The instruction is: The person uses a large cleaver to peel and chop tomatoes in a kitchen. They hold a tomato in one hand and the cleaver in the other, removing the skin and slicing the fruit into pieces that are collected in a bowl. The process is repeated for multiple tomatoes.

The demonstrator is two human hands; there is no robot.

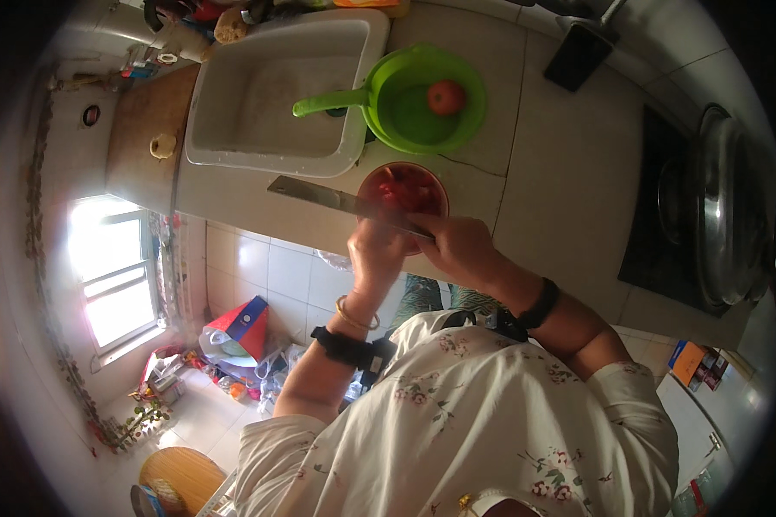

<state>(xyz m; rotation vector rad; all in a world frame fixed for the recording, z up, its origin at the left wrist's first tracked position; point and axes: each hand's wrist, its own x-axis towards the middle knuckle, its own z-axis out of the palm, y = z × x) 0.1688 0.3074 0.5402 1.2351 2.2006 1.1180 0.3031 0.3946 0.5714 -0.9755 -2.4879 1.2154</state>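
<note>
A round bowl [402, 187] of cut red pieces, likely tomato, stands near the counter's front edge. Over it my right hand [459, 249] is closed on the handle end of a wide-bladed kitchen knife [317, 195], whose blade points left across the bowl. My left hand [378, 249] is at the bowl's near left side, under the blade; its fingers are largely hidden, so I cannot tell what they hold. Behind the bowl sits a green plastic dipper [420, 136], its handle reaching over the sink, with a whole tomato [446, 97] inside.
A white sink [278, 165] lies at the back left, beside a brown board [149, 136]. At the right, a lidded pan [727, 213] stands on a black cooktop [643, 239]. Bags [249, 336] and a round wooden stool or tabletop [181, 481] are at the lower left.
</note>
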